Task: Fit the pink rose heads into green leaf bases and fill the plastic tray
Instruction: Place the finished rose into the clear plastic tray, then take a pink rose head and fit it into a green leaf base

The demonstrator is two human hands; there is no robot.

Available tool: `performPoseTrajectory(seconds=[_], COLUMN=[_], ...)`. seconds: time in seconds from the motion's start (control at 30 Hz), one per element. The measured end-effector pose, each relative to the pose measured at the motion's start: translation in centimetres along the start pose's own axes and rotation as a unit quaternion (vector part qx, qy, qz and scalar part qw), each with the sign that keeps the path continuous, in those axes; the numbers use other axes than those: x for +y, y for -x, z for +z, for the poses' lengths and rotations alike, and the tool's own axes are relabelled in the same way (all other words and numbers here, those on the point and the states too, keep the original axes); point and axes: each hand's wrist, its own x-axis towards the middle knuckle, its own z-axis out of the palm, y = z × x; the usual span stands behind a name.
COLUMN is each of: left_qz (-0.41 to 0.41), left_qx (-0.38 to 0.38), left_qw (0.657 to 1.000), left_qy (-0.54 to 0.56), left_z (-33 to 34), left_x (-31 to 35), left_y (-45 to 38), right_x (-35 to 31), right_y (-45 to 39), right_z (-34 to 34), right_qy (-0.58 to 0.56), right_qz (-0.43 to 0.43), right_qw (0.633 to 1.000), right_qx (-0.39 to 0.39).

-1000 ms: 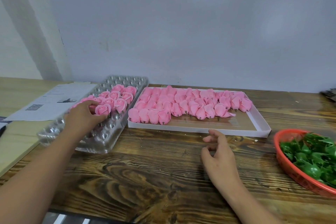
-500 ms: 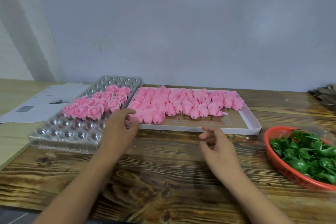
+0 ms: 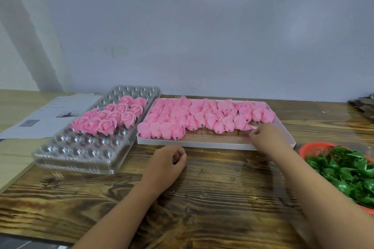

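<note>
Loose rose heads (image 3: 204, 117) lie packed in a shallow white box (image 3: 202, 144) at the back middle of the desk (image 3: 202, 198), tips up and back, small dark stubs facing the front edge. The front strip of the box is bare.

Right hand (image 3: 267, 137) is inside the box near its right front corner, fingers (image 3: 253, 132) bunched at the base of one head in the front row. Whether they have closed on it or only touch it, I cannot tell; the fingertips are partly blurred.

Left hand (image 3: 166, 164) rests on the desk just in front of the box, loosely curled, holding nothing.

Clear plastic tray (image 3: 81, 159) sits toward the back left edge. A cluster of finished roses (image 3: 113, 117) fills its middle rows; near and far cups are unfilled.

Leaf bases (image 3: 348, 174) are heaped in a red basket (image 3: 309, 146) at the right edge.

Handling, as I judge it: the heads look very light and soft, with thin layered petals that would crease or tear under a squeeze. One loose petal sticks out by the fingers. Best hold is low, at the firmer base by the stub, with a light pinch. The leaf bases look like thin glossy plastic, springy and a little slick.
</note>
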Motion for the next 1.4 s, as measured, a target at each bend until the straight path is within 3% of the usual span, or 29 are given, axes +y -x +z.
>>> performPoseTrajectory(seconds=[0.27,0.77,1.2,1.4], left_qz=[-0.016,-0.021,-0.023,-0.025], left_qx=[-0.004,-0.01,-0.021,-0.023], left_qw=[0.999,0.999,0.999,0.998], left_qy=[0.032,0.041,0.04,0.047], left_z=[0.0,0.0,0.1,0.0], left_x=[-0.6,-0.6,-0.9,-0.9], left_y=[-0.3,-0.4,-0.4,-0.3], right_x=[-0.9,-1.3,-2.8,-4.2], right_y=[-4.0,-4.9,-4.7,-4.8], right_z=[1.5,2.7,2.6,1.9], right_qy=[0.052,-0.098,-0.186,-0.12], right_qz=[0.084,0.064,0.117,0.149], right_qw=[0.995,0.992,0.975,0.981], right_qx=[-0.01,0.054,0.026,-0.022])
